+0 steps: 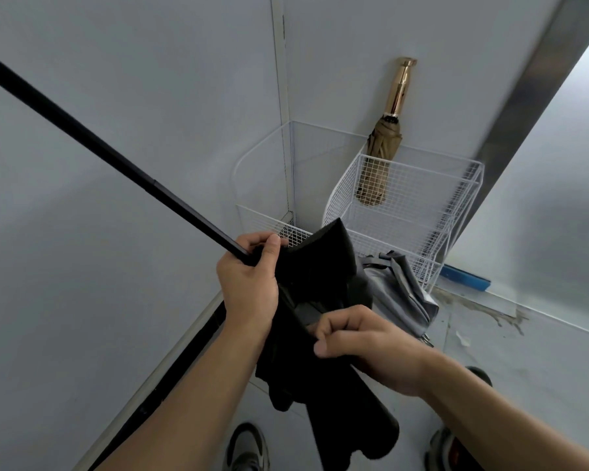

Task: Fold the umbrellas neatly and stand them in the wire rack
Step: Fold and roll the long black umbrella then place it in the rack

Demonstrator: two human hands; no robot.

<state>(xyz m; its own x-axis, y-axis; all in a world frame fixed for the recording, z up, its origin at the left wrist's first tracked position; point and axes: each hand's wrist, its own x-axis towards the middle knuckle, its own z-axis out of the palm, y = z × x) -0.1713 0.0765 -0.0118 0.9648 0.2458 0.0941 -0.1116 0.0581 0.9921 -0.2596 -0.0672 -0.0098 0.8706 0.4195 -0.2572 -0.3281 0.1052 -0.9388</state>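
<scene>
The left grip [249, 283] is clenched around the black umbrella [323, 277] where its long shaft meets the cloth. The right grip [371, 345] pinches a fold of the loose canopy, just in front of the wire rack [422, 212]. A tan umbrella [383, 147] (folded, gold-handled) stands in the rack's upper basket. A grey fabric bundle [402, 294] lies at the rack's foot.
</scene>
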